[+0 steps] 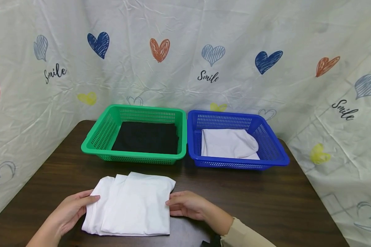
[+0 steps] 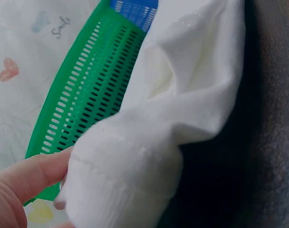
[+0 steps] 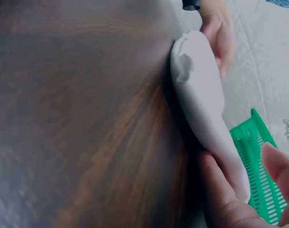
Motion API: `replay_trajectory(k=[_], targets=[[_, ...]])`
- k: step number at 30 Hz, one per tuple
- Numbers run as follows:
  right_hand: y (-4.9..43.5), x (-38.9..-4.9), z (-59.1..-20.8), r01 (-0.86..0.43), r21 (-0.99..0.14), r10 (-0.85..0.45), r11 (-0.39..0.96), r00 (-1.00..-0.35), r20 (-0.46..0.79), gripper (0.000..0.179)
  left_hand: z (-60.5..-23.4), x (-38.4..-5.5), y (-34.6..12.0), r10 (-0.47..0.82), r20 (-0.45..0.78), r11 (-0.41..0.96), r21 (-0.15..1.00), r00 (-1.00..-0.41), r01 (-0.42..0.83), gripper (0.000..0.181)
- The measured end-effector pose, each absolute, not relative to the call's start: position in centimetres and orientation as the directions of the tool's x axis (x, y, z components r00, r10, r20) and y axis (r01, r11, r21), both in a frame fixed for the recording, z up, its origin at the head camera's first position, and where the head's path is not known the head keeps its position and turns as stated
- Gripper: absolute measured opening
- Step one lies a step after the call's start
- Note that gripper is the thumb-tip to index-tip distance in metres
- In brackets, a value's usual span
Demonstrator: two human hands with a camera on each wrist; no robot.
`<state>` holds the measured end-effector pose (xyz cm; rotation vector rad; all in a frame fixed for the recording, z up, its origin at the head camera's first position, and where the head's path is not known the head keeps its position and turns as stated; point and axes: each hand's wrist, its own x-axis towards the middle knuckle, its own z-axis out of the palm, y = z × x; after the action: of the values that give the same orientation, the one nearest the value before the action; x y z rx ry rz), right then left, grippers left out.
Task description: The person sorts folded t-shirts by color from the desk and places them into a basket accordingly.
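A folded white garment (image 1: pixel 139 206) lies on the table, its layers fanned toward the left side. In the left wrist view its near end (image 2: pixel 120 175) bulges, with a seam and fine ribbing. My left hand (image 1: pixel 70 210) pinches its left edge, thumb on top and fingers underneath. At the opposite edge is my right hand (image 1: pixel 190 205), its fingers touching the cloth low on the side. The right wrist view shows the right thumb (image 3: pixel 279 166) standing apart from the garment (image 3: pixel 201 99), while a finger lies against its underside.
Behind the garment stands a green basket (image 1: pixel 136 156) holding folded black cloth (image 1: pixel 146 137). To its right, a blue basket (image 1: pixel 238 163) holds folded white cloth (image 1: pixel 227 142). A white curtain (image 1: pixel 185 20) printed with hearts hangs behind the dark wooden table (image 1: pixel 259 195).
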<state>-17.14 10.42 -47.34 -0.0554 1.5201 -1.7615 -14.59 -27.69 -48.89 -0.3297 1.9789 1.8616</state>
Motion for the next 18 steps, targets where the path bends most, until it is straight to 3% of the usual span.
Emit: replay_trajectory(k=[11, 18], targets=[[9.61, -17.38, -47.77, 0.542, -0.840, -0.556, 0.027, -0.690, -0.464, 0.005, -49.00, -14.68, -27.90, 0.249, -0.425, 0.068, 0.904, -0.870, -0.422, 0.070], [9.51, -17.29, -47.86, 0.548, -0.836, -0.546, 0.019, -0.695, -0.468, 0.008, -49.14, -14.98, -28.05, 0.301, -0.399, 0.033, 0.912, -0.866, -0.409, 0.060]])
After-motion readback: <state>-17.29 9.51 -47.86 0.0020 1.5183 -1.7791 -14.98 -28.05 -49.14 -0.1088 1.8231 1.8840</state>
